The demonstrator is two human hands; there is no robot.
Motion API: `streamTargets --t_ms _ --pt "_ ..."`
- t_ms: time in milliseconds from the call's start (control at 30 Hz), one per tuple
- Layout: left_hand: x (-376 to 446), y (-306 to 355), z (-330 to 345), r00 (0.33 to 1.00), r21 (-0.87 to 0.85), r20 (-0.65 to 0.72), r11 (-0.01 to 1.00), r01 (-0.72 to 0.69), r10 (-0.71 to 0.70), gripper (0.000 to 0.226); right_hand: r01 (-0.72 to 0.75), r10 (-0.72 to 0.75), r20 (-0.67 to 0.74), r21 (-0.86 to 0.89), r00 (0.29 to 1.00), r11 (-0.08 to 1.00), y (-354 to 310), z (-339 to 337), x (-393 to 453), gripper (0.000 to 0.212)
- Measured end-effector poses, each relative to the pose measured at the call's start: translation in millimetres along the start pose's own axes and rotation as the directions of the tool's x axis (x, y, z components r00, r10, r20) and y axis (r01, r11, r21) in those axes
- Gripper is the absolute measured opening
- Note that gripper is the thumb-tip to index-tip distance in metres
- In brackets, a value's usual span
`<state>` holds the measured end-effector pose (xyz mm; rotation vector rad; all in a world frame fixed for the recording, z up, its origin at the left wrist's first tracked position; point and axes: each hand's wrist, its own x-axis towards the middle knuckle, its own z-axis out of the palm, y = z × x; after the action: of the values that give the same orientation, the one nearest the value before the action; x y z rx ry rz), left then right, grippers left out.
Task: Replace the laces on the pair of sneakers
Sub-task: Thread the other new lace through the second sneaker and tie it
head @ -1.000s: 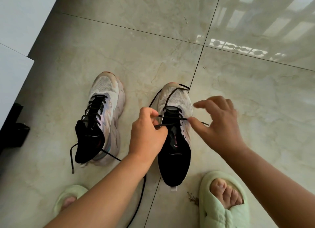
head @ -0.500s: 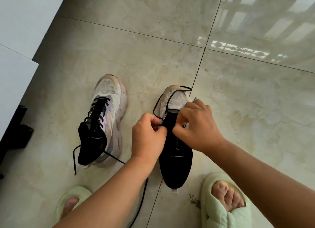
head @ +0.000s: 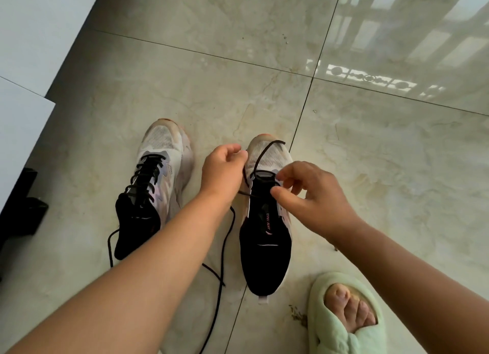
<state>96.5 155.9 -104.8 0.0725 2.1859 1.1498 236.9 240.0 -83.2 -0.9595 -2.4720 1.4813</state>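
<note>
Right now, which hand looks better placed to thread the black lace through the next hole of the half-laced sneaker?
Probably the right hand: its fingers sit at the eyelets of the right sneaker. The left hand grips the black lace off to the side, keeping it taut.

Single view only, worn on the head, aimed forward and steeply down onto the glossy beige marble-tile floor (head: 383, 194). Wide-angle, with tile seams bowing toward the edges. Close to the work: both bare forearms entering from the bottom edge, the left hand (head: 222, 172) and right hand (head: 315, 194) near mid-frame over the white-and-black mesh sneaker with a loose black lace (head: 264, 234). Second, fully laced white-and-black sneaker (head: 153, 184) just left of centre. Pale green plush slipper (head: 333, 327) at the lower edge, almost under the lens. No second view to overlap.
</note>
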Motion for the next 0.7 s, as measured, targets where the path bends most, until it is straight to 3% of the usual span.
streamTargets --t_ms 133,233,433,700 --pt "28 5 10 0.993 -0.04 -0.032 0.993 0.109 -0.11 0.027 0.033 -0.026 0.052 -0.146 0.998 0.989 -7 8 10 0.014" --pt "42 6 13 0.991 0.041 0.0 0.99 0.135 -0.135 0.025 0.086 -0.069 0.085 -0.229 0.994 0.97 -9 10 12 0.016" --pt "28 14 6 0.965 0.17 0.087 0.951 -0.26 0.248 0.02 0.185 -0.151 0.153 -0.237 0.977 0.954 -11 10 5 0.008" --pt "-26 2 -27 0.825 0.339 0.147 0.756 -0.56 0.545 0.019 -0.039 0.032 -0.115 -0.061 0.993 0.997 0 10 -8 0.009"
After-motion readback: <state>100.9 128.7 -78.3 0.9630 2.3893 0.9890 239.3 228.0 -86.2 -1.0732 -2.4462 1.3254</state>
